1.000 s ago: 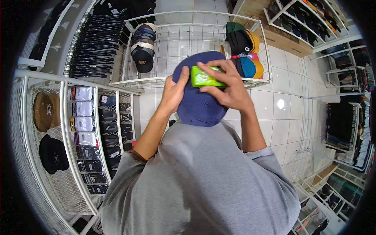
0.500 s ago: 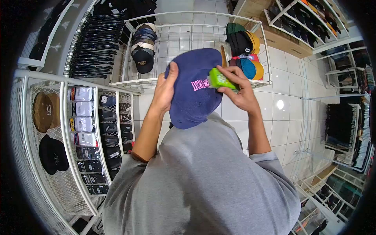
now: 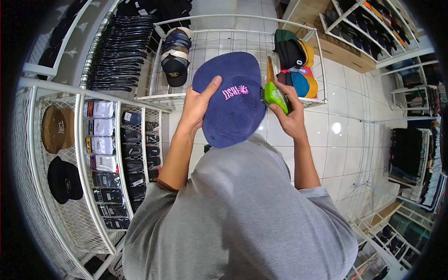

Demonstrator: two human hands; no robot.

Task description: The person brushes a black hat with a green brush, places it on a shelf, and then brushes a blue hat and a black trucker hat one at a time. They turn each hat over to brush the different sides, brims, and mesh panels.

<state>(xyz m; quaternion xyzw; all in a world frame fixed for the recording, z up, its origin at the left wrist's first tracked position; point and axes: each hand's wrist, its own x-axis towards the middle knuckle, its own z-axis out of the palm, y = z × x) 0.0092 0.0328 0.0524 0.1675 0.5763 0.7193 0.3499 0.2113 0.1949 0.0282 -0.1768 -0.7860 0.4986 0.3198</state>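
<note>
A navy blue cap [image 3: 224, 121] with pink embroidered lettering is held up in front of my chest, its brim toward the far side. My left hand [image 3: 198, 103] grips its left edge, thumb pressed on the front and the other fingers hidden behind. In my right hand [image 3: 292, 112] is a green scrub brush [image 3: 276, 97], pinched between thumb and fingers. The brush's dark bristles face left, right at the cap's right edge.
Beyond the cap stands a white wire rack [image 3: 233, 30] with stacked dark caps [image 3: 175, 69] on its left and colourful caps [image 3: 290, 51] on its right. At left, a mesh display [image 3: 70, 224] holds bucket hats [image 3: 64, 179] and packaged goods [image 3: 101, 127]. Black hangers [image 3: 116, 56] hang behind.
The brush has moved right, from over the cap's embroidered front to its right edge. The cap has turned slightly, showing more of its lettering.
</note>
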